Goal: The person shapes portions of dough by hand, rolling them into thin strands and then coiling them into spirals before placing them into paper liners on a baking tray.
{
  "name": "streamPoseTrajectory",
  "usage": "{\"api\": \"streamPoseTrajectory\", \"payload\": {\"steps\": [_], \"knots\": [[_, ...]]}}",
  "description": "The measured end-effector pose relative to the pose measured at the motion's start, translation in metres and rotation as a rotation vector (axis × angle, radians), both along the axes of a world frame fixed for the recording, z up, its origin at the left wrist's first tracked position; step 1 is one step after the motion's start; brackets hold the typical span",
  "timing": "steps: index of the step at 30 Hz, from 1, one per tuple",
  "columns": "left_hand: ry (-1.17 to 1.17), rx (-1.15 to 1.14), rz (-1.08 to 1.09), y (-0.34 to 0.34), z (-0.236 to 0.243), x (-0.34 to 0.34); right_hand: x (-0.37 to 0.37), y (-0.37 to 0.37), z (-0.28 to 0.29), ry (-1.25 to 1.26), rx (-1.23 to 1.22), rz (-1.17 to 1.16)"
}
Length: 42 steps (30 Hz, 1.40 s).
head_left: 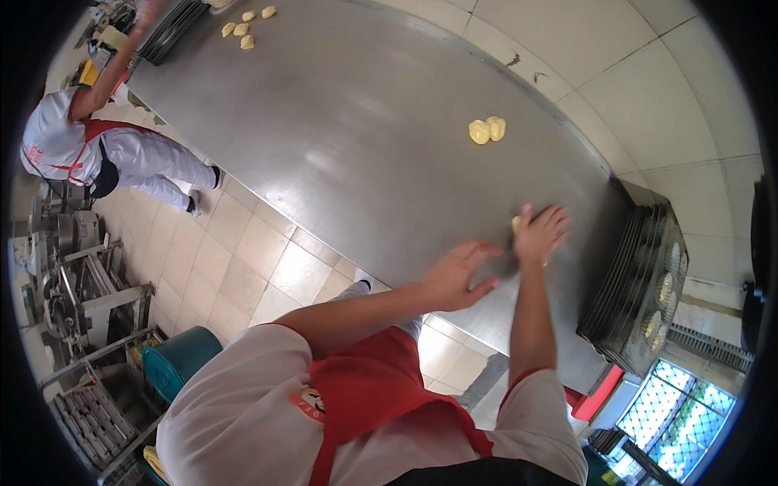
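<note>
Apron, red and nearest, sits toward six o'clock. At four o'clock the left hand is blurred and empty, thumb and fingers wide apart; whether it touches the metal worktop cannot be told. Beyond it, at three o'clock, the right hand lies flat, palm down, fingers fanned, its forearm coming from five o'clock. It hides most of a dough piece, only a yellow sliver showing by the thumb; how firmly the palm presses is unclear. Just past three o'clock stand stacked trays. Two touching dough lumps rest between one and two, five farther pieces at eleven. Toward ten, a co-worker's hand is blurred, cut off at the upper edge.
</note>
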<state>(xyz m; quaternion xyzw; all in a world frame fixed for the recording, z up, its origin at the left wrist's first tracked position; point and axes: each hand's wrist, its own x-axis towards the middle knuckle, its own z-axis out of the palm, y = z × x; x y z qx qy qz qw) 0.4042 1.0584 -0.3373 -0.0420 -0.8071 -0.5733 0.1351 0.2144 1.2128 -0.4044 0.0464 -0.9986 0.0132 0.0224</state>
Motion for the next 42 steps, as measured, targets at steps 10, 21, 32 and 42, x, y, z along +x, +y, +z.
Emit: {"api": "streamPoseTrajectory", "payload": {"steps": [10,21,32,42], "knots": [[-0.176,-0.499,-0.058,0.11,-0.053,-0.05,0.181,0.069,-0.021,-0.127,-0.086,0.257],[-0.176,-0.988,-0.291,0.084,-0.041,-0.022,0.112,0.139,0.01,-0.216,-0.151,0.608],[-0.175,-0.9,0.339,0.058,-0.051,-0.154,-0.021,0.113,0.017,0.123,-0.132,0.291],[-0.143,-0.935,-0.18,0.058,-0.047,0.057,0.179,0.19,0.021,-0.103,-0.163,0.463]]}}
